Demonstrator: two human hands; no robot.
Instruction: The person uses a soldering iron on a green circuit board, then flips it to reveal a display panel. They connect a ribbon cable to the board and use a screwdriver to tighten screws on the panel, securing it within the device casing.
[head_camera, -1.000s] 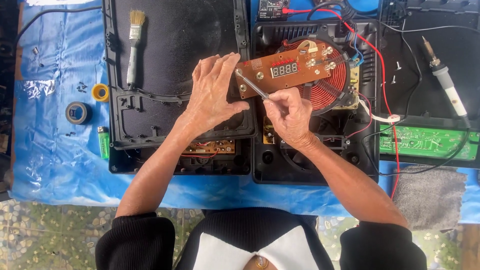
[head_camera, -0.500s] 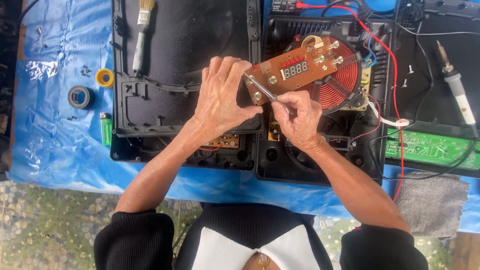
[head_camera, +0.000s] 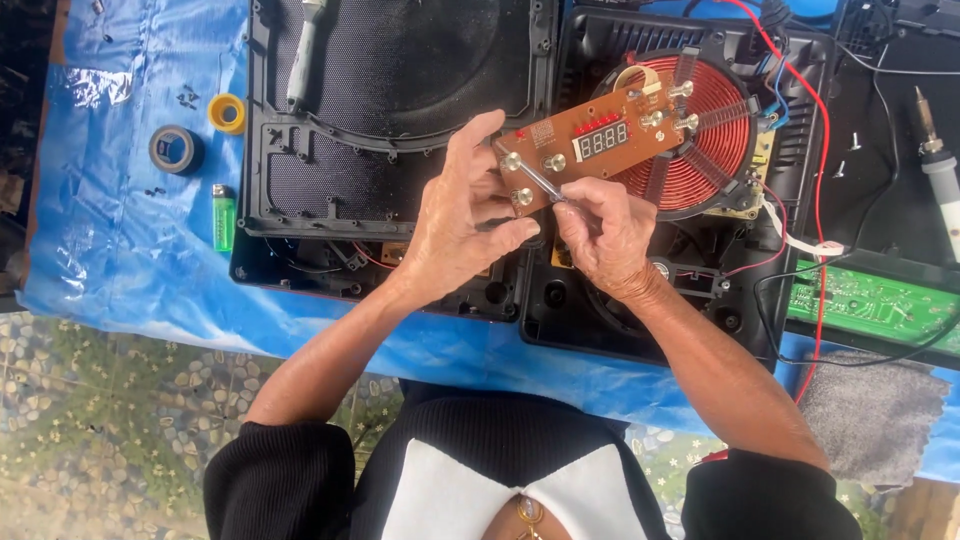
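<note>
A brown rectangular circuit board (head_camera: 600, 140) with a red digit display and round metal buttons is held at its lower left end by the left hand (head_camera: 462, 225), whose fingers are curled around the board's edge, thumb below and fingertips above. The board is kept tilted, above the red-copper spiral coil (head_camera: 705, 150) that sits in the opened black plastic cooker base (head_camera: 700, 300). A thin metal-shafted tool (head_camera: 532, 177) is pinched in the right hand (head_camera: 605, 235), which is closed on its lower end; the tip is laid against the board near the round buttons. The two hands are seen just beside each other, nearly touching.

To the left, the black upturned cooker lid (head_camera: 400, 110) is spread on the bench, which is covered by a blue plastic sheet (head_camera: 120, 260). On the lid a pale-handled brush (head_camera: 303, 50) is partly seen at the upper edge. On the sheet, a yellow tape roll (head_camera: 227, 112), a grey tape roll (head_camera: 175, 149) and a green lighter (head_camera: 223, 216) are laid near one another. At the right, a soldering iron (head_camera: 938, 165) is rested on a black panel, with a green circuit board (head_camera: 870, 305) below it. Red and black wires (head_camera: 815, 190) are run from the coil area across the base. A grey cloth (head_camera: 870, 410) is seen at the lower right.
</note>
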